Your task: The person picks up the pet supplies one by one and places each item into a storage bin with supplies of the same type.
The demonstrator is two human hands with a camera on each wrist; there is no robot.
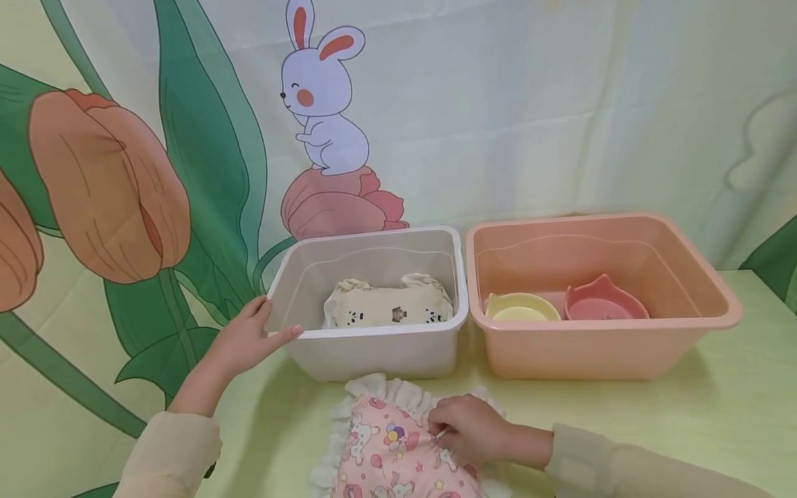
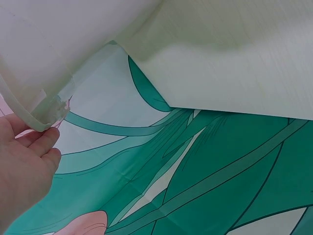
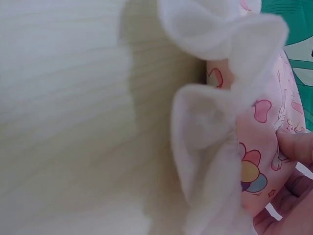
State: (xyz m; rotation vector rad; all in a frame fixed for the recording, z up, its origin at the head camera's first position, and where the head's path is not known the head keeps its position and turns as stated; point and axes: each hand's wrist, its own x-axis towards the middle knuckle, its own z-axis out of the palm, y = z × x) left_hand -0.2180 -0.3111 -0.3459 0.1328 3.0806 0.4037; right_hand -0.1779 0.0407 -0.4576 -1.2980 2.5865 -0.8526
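Observation:
My left hand grips the left front corner of a white plastic bin, thumb over the rim and fingers outside it. In the left wrist view the fingers curl at the rim. Inside the bin lies a cream cloth bundle with small animal faces, like a little pillow. In front of the bins, my right hand pinches the fabric of a pink printed pillow with a white ruffled edge. The right wrist view shows the thumb pressed into the pillow beside its ruffle.
Right of the white bin stands a peach bin, holding a yellow dish and a pink-red dish with pointed tips. Both bins stand on a pale green tabletop. A printed curtain with a rabbit and tulips hangs behind.

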